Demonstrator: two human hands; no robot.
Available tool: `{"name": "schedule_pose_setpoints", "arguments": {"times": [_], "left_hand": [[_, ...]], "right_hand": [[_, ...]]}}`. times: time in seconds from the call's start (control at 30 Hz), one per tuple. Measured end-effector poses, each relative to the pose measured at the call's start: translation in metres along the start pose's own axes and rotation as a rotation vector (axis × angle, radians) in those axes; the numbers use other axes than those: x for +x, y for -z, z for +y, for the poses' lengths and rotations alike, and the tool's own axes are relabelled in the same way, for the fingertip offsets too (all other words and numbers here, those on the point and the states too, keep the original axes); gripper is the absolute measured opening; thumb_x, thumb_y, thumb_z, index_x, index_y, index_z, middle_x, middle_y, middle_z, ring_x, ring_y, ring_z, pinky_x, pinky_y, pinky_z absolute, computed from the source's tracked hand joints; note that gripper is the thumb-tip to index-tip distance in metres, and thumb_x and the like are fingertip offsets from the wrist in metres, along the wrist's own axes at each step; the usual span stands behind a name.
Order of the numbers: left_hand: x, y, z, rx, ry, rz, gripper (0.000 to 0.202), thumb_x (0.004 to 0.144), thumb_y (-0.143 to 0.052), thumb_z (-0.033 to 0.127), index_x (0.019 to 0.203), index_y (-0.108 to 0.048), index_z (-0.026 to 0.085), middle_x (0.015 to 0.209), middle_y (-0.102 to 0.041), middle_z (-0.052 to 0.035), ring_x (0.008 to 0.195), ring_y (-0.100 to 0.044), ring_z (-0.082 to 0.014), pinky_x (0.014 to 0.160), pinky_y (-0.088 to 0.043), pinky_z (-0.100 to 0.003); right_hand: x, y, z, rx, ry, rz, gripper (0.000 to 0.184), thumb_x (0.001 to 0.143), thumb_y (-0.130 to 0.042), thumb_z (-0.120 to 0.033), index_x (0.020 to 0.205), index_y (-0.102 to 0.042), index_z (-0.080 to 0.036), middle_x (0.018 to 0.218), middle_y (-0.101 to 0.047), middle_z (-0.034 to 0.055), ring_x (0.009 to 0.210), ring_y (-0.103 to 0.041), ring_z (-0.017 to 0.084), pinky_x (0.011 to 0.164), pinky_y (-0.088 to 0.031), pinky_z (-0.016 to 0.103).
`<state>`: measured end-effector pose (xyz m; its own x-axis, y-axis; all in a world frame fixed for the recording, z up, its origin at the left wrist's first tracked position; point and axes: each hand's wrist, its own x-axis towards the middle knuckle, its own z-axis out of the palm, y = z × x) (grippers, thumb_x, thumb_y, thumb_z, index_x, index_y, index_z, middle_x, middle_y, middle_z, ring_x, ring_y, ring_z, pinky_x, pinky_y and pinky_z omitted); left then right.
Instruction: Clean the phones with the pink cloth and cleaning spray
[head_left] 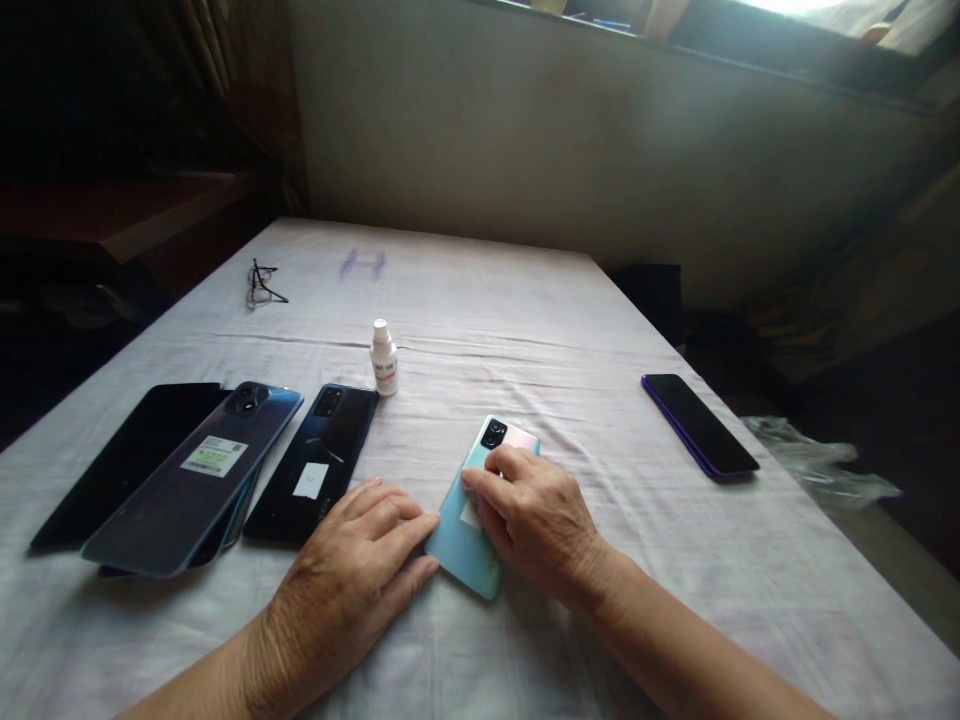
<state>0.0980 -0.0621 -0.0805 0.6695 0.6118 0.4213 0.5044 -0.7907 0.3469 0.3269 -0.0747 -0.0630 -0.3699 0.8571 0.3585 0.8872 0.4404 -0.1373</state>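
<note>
A light blue phone (459, 560) lies back side up on the cloth in front of me, its camera block at the far end. My right hand (525, 505) rests over its back with fingers curled and pinched. Part of a white sticker (470, 514) shows beneath those fingers; whether they grip it is hidden. With fingers stretched out, my left hand (360, 555) lies flat, its fingertips touching the phone's left edge. Just beyond that hand is a black phone (337, 440) with a small white label (310, 480) on its back.
At the left, a dark blue phone (150, 510) with a printed label lies over other dark phones (142, 450). A white bottle (384, 365) stands upright behind the black phone. Glasses (262, 285) lie far left, and a purple-edged phone (699, 425) near the table's right edge.
</note>
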Motion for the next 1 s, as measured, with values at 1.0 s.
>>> {"name": "schedule_pose_setpoints", "arguments": {"times": [1.0], "left_hand": [[0.076,0.007,-0.032,-0.331,0.459,-0.111,0.012,0.096,-0.061,0.022,0.099,-0.073,0.018,0.1,-0.074,-0.0026,0.094,-0.069,-0.0192,0.089,-0.055,-0.036]], "right_hand": [[-0.007,-0.003,-0.006,-0.003,0.119,0.023,0.024,0.092,-0.05,-0.016,0.095,-0.074,-0.021,0.086,-0.065,0.0053,0.072,-0.055,0.018,0.066,-0.035,0.028]]}}
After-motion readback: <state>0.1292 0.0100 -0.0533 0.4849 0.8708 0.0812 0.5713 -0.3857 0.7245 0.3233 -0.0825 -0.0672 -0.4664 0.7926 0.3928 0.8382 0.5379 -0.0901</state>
